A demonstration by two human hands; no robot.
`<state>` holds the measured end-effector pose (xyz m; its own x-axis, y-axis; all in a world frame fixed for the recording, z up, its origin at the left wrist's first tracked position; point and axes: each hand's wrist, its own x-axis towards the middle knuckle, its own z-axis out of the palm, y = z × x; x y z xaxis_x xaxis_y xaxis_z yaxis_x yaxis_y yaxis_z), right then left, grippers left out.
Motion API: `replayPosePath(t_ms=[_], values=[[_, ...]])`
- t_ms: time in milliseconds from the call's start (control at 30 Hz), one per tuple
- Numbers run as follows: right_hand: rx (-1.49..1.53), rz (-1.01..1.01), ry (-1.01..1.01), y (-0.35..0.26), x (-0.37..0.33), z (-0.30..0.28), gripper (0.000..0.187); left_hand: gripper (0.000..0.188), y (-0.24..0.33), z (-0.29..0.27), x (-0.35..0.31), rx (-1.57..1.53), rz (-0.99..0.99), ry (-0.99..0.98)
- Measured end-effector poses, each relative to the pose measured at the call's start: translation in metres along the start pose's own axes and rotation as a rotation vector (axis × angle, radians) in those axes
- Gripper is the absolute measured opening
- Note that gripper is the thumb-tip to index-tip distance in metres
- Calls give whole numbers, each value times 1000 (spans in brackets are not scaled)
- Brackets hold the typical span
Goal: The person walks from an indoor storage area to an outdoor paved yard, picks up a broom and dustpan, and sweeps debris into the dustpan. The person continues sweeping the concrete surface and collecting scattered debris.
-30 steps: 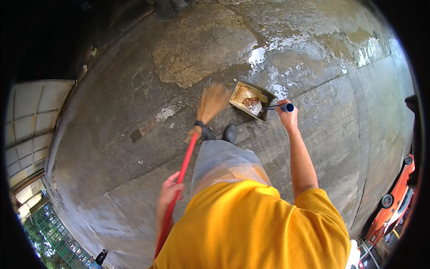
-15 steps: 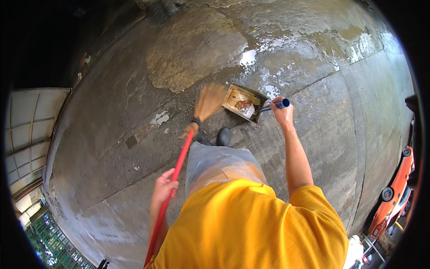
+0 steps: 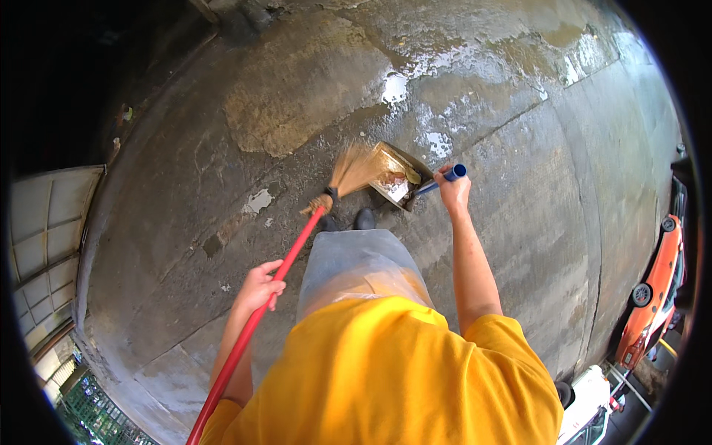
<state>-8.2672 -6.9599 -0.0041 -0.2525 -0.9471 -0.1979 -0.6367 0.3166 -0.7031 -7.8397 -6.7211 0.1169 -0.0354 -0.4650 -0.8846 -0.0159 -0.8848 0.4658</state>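
My left hand (image 3: pixel 256 288) is closed around the red handle of a broom (image 3: pixel 294 249). Its straw bristles (image 3: pixel 356 170) fan out on the wet concrete and reach over the open left side of a dustpan (image 3: pixel 420 165). My right hand (image 3: pixel 452 191) grips the dustpan's blue tube handle (image 3: pixel 456 172) near its upper end. Inside the box-shaped pan lie a white scrap (image 3: pixel 398 190) and some brownish, leaf-like bits, partly hidden by the bristles. Dark boots (image 3: pixel 364 219) show just below the pan, under a clear plastic apron (image 3: pixel 356 256).
Puddles (image 3: pixel 394 87) shine on the concrete floor (image 3: pixel 512 237) ahead. A panelled metal gate (image 3: pixel 52 222) stands at the left. An orange car (image 3: pixel 653 297) is parked at the right, with a white vehicle (image 3: pixel 586 404) nearer. Green fencing (image 3: pixel 96 408) shows at the lower left.
The broom's bristles have swung right, onto the dustpan's mouth, and its handle now slants more. The brown bits in the pan have shifted. Both hands keep their hold.
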Motion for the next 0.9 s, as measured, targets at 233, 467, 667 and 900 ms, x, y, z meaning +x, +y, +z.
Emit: replayPosePath(t_ms=[233, 467, 667, 900], values=[[-34, 67, 45, -9, 0, 14, 18, 69, 34, -47, 41, -37, 90, 80], [76, 72, -6, 20, -3, -10, 16, 67, 8, 6, 55, 77, -24, -142], [375, 116, -79, 83, -21, -105, 24, 67, -2, -13, -14, -141, 47, -13], [243, 60, -195, 66, -37, -136, 24, 69, -26, -37, -56, -295, 92, 236]])
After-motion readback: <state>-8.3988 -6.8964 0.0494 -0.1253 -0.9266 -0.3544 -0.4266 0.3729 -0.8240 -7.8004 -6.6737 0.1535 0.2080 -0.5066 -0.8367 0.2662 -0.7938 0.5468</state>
